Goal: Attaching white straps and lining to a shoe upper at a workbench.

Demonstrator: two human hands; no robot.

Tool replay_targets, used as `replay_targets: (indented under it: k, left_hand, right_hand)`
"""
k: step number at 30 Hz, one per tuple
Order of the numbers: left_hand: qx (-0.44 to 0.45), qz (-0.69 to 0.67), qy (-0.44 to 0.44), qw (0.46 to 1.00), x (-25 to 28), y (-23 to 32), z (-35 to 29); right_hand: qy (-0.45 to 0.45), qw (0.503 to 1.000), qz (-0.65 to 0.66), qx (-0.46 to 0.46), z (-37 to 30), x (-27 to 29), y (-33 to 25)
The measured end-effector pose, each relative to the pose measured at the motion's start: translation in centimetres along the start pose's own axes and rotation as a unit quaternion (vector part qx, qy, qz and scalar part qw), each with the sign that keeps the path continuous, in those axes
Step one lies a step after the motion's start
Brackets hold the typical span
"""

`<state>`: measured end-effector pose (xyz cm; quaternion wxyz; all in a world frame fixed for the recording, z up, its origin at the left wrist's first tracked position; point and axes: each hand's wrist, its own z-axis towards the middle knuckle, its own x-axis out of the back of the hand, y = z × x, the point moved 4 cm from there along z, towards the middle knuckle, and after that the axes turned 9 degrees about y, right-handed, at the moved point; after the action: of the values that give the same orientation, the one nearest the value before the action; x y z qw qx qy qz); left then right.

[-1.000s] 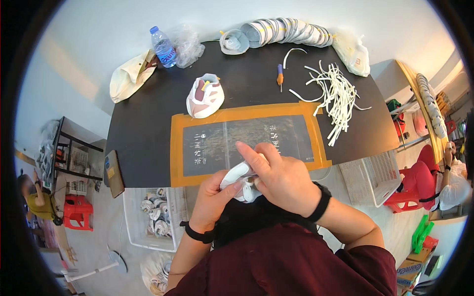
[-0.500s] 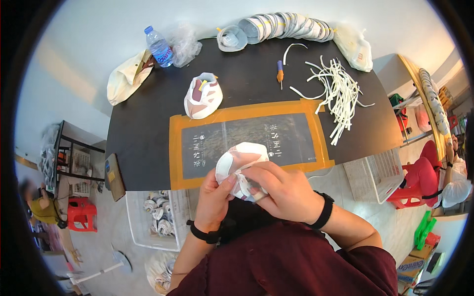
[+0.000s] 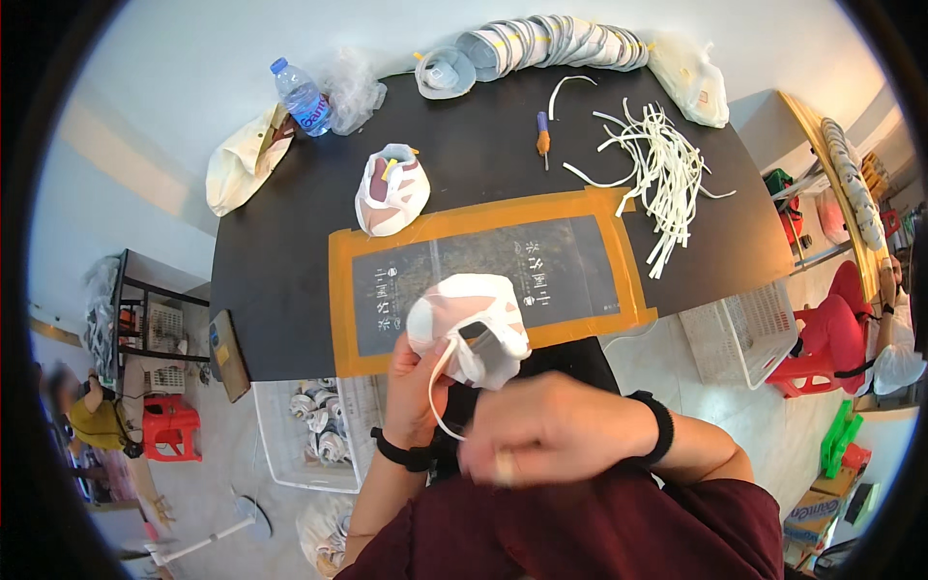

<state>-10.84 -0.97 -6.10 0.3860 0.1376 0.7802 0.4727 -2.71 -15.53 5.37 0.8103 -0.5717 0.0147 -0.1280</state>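
Observation:
A white and dusty-pink shoe upper is gripped by my left hand at its left side, over the table's near edge. Its opening faces me. From that opening a white shoelace curves down to my right hand, whose closed fingers hold its end; motion blurs this hand. A second shoe upper, similar in colour, stands on the table beyond the taped dark sheet. Several loose white laces lie in a tangle at the right. A screwdriver-like tool with an orange and purple handle lies beside them.
Nested shoe uppers line the table's back edge. A water bottle, a cream cloth bag and a white plastic bag stand around it. Crates sit below the near edge. A person in red trousers sits at the right.
My right hand has moved off the shoe upper, down toward me, drawing the lace out in a curve. The upper has turned in my left hand, showing more of its opening.

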Motion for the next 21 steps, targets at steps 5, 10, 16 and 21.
replay_targets:
  k: [5,10,16,21]
  left_hand:
    - [0.026,-0.104,-0.04,0.993,-0.4,-0.6,0.1]
    - [0.013,-0.048,-0.062,0.997,-0.8,-0.5,-0.3]
    - [0.043,0.018,-0.047,0.998,-1.3,-0.2,-0.4]
    - [0.085,0.02,-0.052,0.995,-1.0,-0.5,-0.5]
  right_hand:
    - [0.229,0.925,-0.285,-0.1,-0.1,1.3,3.1]
    - [0.253,0.931,-0.029,-0.26,-0.8,0.7,7.8]
    - [0.279,0.849,0.285,-0.347,-1.2,-0.1,8.8]
    - [0.281,0.878,0.228,-0.312,-1.7,0.1,10.5]
